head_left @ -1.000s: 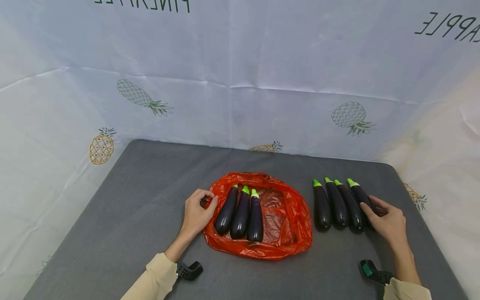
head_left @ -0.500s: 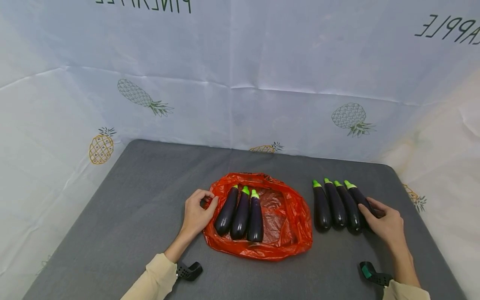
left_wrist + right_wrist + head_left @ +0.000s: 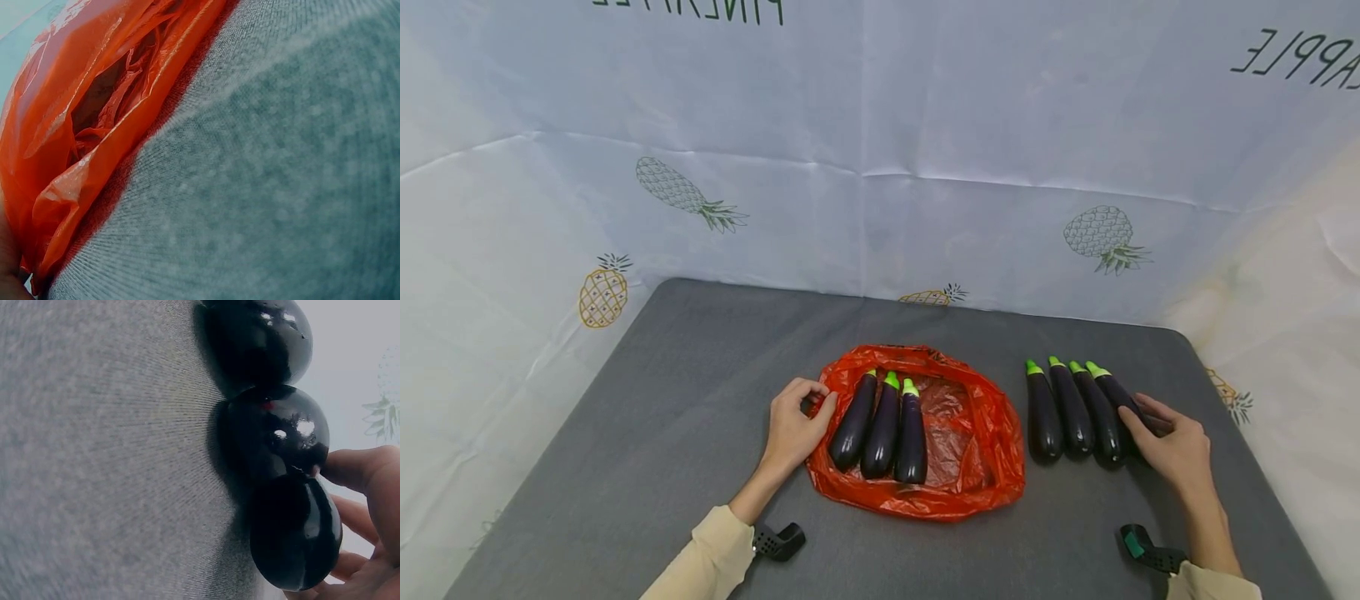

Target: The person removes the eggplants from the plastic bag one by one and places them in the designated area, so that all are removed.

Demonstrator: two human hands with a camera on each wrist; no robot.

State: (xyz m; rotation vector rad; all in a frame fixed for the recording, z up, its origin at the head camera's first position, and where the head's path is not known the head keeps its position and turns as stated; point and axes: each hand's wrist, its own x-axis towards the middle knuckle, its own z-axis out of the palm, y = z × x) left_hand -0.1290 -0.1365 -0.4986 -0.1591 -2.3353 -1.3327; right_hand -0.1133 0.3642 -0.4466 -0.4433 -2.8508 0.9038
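My left hand (image 3: 797,423) pinches the left rim of a red plastic bag (image 3: 1006,454), which lies spread with its mouth facing up. Three dark purple eggplants (image 3: 880,429) with green tops lie side by side inside. On the right, my right hand (image 3: 1177,448) grips the rightmost eggplant (image 3: 1112,388) of a row, thumb on its near left side. In the right wrist view that eggplant (image 3: 297,534) sits against its neighbour (image 3: 281,431), glossy round ends toward the camera. In the left wrist view the bag's crumpled edge (image 3: 119,125) runs down to the hand, mostly out of frame.
Three more eggplants (image 3: 1075,417) lie between the bag and my right hand, green tops pointing away. All rest on a grey table (image 3: 715,350). A pale cloth (image 3: 865,108) printed with pineapples hangs behind and at both sides. Black devices (image 3: 778,542) are strapped on the wrists.
My right hand and the rightmost eggplant have shifted slightly left, closer to the neighbouring eggplant. The left hand and the bag stay in place.
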